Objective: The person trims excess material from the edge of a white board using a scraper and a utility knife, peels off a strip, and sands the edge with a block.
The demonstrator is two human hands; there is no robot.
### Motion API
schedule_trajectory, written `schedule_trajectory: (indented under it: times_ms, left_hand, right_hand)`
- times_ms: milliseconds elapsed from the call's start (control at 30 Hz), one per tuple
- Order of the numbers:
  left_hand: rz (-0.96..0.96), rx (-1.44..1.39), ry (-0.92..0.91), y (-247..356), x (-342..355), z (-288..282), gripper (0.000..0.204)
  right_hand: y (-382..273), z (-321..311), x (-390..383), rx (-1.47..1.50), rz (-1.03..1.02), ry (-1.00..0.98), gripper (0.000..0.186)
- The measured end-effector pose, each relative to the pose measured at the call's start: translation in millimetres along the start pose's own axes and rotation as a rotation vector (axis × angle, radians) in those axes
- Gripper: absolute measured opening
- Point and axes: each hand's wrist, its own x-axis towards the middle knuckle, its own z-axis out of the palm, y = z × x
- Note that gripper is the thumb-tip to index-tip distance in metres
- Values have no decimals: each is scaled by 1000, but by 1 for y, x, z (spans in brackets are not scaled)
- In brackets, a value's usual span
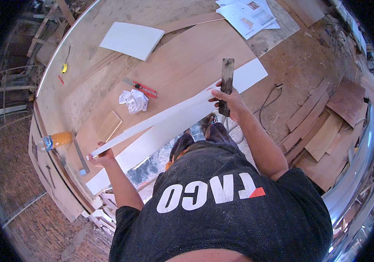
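Note:
My left hand is closed around the lower left end of a narrow white strip. The strip slants up to the right, toward my right hand. That hand grips a dark, worn flat bar, held upright; whether its fingers also touch the strip I cannot tell. Beneath the strip, a longer white board lies along the near edge of the brown plywood sheet. Beyond the strip are a crumpled white paper and a red cutter knife. A try square lies beside my left hand.
A bottle of orange liquid lies at the table's left edge. Farther back are a yellow tape measure, a white panel and printed sheets. Wood offcuts and a cable lie on the right.

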Motion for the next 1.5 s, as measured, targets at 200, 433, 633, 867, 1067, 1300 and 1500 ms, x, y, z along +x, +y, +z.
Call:
schedule_trajectory:
  times_ms: [200, 433, 633, 867, 1067, 1300, 1500]
  left_hand:
    - [-69, 322, 211, 12, -1, -32, 64]
    - [-711, 1443, 42, 72, -56, -28, 62]
    - [-198, 1770, -785, 40, -127, 89, 43]
    - [-287, 1766, -1802, -178, -217, 183, 80]
    - [-702, 1931, -1908, -254, -237, 169, 70]
    - [583, 2239, -1867, -275, -258, 111, 38]
    - [421, 2313, -1690, -277, -270, 97, 36]
  right_hand:
    - [-1, 8, -7, 81, -134, -136, 60]
    - [-12, 8, -20, 65, -186, -325, 68]
    - [-19, -2, -23, -58, -230, -425, 70]
    - [-42, 20, -31, -97, -256, -580, 68]
    - [-29, -1, -47, -177, -331, -277, 61]
    - [45, -60, -74, -479, -11, 201, 45]
    - [57, -28, -82, 4, -108, 233, 40]
